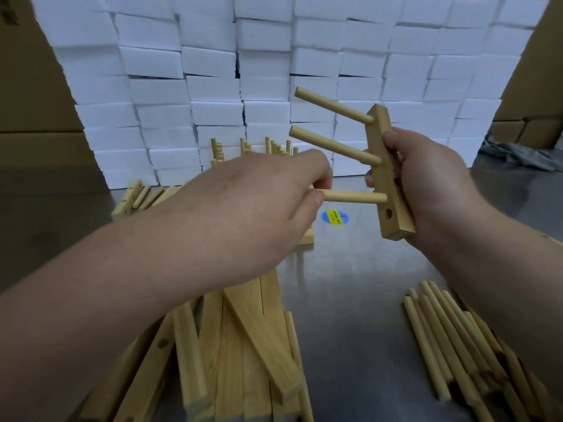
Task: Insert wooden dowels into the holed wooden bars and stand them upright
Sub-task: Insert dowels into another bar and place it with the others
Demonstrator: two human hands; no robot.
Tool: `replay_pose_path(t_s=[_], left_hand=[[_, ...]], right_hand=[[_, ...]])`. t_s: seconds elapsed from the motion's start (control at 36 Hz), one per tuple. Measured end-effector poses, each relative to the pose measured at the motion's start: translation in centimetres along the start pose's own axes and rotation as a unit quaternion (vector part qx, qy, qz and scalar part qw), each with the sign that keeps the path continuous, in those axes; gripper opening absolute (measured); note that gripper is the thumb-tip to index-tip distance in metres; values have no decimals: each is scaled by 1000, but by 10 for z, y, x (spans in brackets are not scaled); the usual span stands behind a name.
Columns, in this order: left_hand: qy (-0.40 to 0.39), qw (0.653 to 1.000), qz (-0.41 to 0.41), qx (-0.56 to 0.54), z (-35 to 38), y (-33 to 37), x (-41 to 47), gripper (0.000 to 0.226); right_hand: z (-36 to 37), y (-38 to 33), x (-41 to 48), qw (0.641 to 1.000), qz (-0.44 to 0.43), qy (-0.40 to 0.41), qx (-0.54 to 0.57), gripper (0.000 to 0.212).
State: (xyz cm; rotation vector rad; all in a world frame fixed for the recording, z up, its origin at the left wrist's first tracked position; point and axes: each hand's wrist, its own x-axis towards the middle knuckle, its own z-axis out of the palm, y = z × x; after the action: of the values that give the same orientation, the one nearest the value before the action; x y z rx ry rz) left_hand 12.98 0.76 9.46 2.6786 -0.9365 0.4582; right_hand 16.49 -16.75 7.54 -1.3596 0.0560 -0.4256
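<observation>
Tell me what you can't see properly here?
Head view:
- Writing on the round blue-and-yellow sticker: too small, blurred.
- Bases of the standing wooden racks behind: hidden by the left hand pinching a round wooden dowel.
- Back of the holed wooden bar: covered by the right hand.
- Near ends of the flat wooden bars: cut off by the bottom edge.

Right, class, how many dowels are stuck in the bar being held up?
3: top dowel near the bar's upper end, middle dowel just below, lowest dowel pinched by the left hand. None looks hidden.
</observation>
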Motion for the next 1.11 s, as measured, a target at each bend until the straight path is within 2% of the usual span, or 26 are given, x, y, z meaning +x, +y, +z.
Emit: replay_pose_path(t_s=[0.33, 0.67, 0.89, 1.11], left_hand=[[25, 998, 56, -12, 5, 2, 0, 34], [33, 996, 79, 28, 11, 5, 1, 38], [34, 994, 97, 23, 12, -1, 4, 39], [32, 994, 104, 32, 19, 1, 3, 45]], right_hand=[[-1, -1, 1, 1000, 9, 13, -9, 20], [3, -1, -6, 1000, -14, -13, 2, 18], [6, 0, -11, 999, -7, -18, 51, 20], [7, 3, -11, 1000, -14, -8, 25, 23]])
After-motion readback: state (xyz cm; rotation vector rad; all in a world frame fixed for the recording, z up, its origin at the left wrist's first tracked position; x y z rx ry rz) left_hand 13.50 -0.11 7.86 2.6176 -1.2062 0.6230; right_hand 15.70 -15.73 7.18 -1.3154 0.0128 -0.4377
